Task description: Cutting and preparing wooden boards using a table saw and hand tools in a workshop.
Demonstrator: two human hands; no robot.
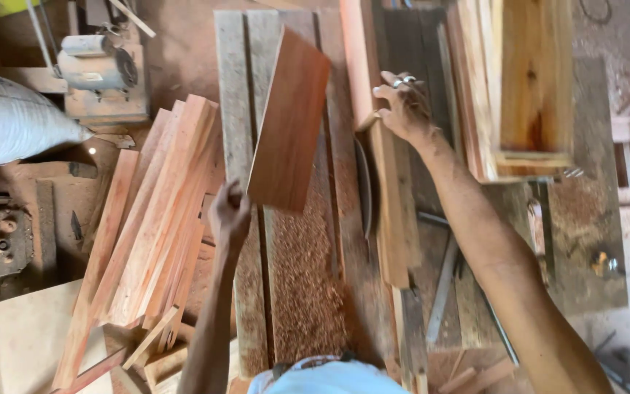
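Packages and signs: one white woven sack (9, 120) lies at the left edge, bulging, its tied end pointing right toward a small grey electric motor (96, 67) mounted on a wooden block. No label legible on either.

Left hand (229, 215): closed around the lower corner of a reddish-brown board (289, 120), which is held tilted above the sawdust-covered bench (304, 277), upper end leaning to the right. Grip firm on the board's bottom edge.

Right hand (402, 106): arm extended forward, fingers spread and resting on the end of a long pale wooden rail (388, 211) lying along the bench. Whether the fingers actually clasp it cannot be told.

Surroundings: just right of the sawdust strip, a dark saw blade (364, 193) sits in its slot beside the rail. A stack of reddish planks (158, 219) leans at left, close to the left forearm. An open wooden box frame (534, 87) stands upper right. A pale sheet of board (27, 339) occupies the lower left corner
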